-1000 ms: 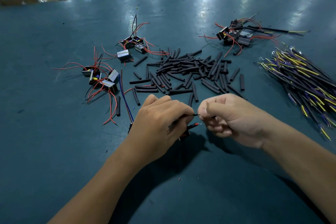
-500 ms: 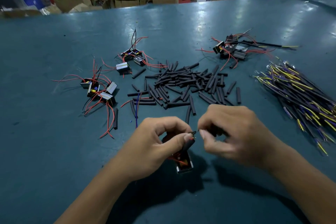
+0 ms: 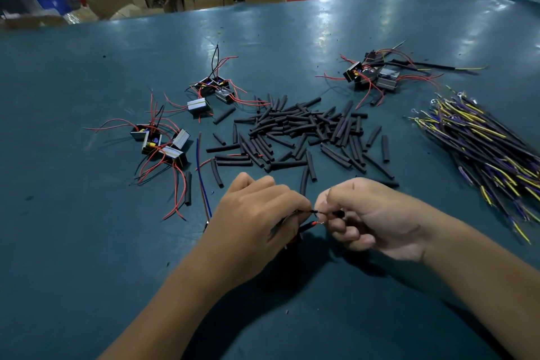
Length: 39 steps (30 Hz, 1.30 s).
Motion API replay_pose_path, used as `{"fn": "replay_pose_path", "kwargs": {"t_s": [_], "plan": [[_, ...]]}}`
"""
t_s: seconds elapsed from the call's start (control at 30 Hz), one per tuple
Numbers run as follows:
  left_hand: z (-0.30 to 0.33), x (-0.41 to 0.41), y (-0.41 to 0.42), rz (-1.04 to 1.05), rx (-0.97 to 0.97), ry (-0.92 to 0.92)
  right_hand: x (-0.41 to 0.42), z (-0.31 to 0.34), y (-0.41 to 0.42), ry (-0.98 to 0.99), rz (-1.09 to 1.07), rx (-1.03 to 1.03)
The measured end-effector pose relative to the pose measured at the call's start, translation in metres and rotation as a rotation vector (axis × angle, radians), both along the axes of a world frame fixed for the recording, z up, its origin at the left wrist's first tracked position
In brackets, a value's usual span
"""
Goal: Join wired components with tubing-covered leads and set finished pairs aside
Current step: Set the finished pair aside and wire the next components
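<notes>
Since the prior view, our left hand (image 3: 251, 213) has turned knuckles-up, hiding the small boxed component. It pinches a thin black lead (image 3: 306, 211); our right hand (image 3: 371, 213) pinches a bare-tipped red wire (image 3: 314, 223), above the teal table (image 3: 87, 242), near loose black tubing pieces (image 3: 298, 131).

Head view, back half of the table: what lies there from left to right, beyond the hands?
Near-left cluster of wired components → second cluster of wired components → pile of black tubing pieces → far-right cluster of wired components → bundle of yellow and purple leads.
</notes>
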<state>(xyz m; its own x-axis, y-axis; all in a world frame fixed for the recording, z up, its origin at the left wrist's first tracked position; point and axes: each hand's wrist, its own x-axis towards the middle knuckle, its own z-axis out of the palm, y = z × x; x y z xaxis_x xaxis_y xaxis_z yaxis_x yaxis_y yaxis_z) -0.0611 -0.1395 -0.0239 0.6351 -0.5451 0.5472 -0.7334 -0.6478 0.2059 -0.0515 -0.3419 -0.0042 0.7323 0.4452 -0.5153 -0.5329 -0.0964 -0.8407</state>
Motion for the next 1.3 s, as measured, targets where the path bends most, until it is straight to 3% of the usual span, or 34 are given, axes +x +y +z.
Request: {"fn": "replay_pose_path", "kwargs": {"t_s": [0.6, 0.9, 1.3], "plan": [[-0.001, 0.001, 0.002, 0.019, -0.065, 0.031, 0.001, -0.003, -0.001, 0.045, -0.03, 0.158], [0.001, -0.001, 0.002, 0.037, -0.143, 0.108, 0.0, -0.007, 0.001, -0.212, -0.01, 0.141], [0.002, -0.002, 0.004, 0.024, -0.212, 0.26, 0.001, -0.012, 0.0, -0.391, -0.011, 0.141]]}}
